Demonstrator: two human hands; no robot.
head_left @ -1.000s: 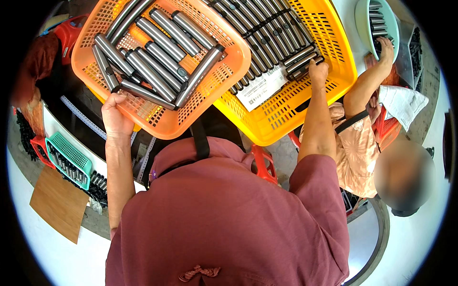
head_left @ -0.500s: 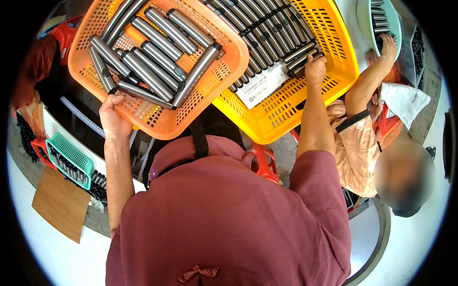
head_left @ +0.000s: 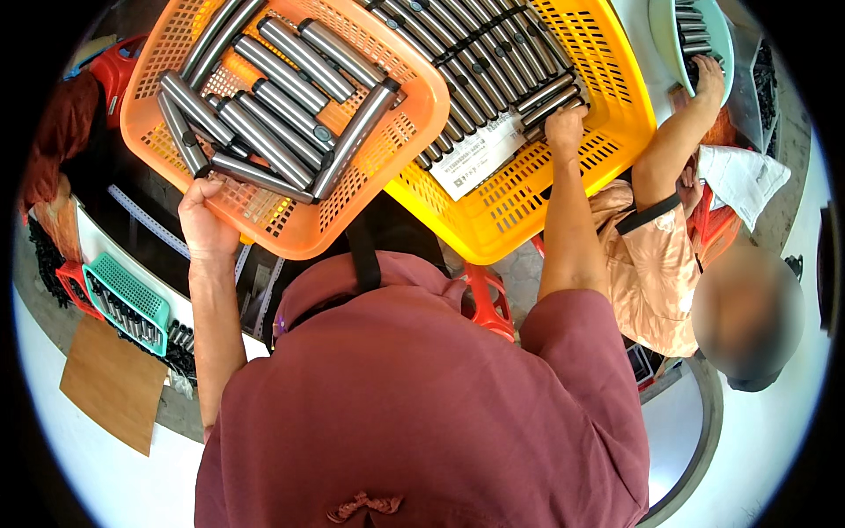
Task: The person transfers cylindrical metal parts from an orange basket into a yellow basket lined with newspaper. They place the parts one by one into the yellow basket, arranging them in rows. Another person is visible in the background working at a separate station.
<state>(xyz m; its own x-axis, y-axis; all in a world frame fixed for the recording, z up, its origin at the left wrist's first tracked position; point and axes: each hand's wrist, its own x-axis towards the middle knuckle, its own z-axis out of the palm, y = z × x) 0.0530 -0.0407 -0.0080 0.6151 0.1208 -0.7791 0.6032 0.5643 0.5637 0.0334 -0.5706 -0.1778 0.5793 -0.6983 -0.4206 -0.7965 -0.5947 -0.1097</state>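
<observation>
My left hand (head_left: 209, 220) is closed on the near-left rim of an orange perforated basket (head_left: 255, 207), fingers mostly hidden beneath it. Loosely piled in that basket are several steel tubes (head_left: 304, 60) with black ends. Its right side overlaps a yellow perforated basket (head_left: 493, 239). There, silver tubes (head_left: 471, 75) lie in close rows, with a black band across them. My right hand (head_left: 565, 132) reaches into the yellow basket, fingers curled on the end of a crosswise metal tube (head_left: 544, 107). A white printed sheet (head_left: 480, 158) lies under the tubes beside this hand.
At right, a co-worker in a patterned orange top (head_left: 656, 273) reaches into a pale green basin (head_left: 664, 44) of tubes. White cloth (head_left: 744, 185) hangs nearby. A green basket (head_left: 132, 290) with tubes and a brown board (head_left: 114, 383) are at left. A red stool (head_left: 488, 304) stands below.
My right hand has shifted slightly left along the crosswise tubes. Both baskets appear a little further left in view. The left hand keeps its hold on the orange rim.
</observation>
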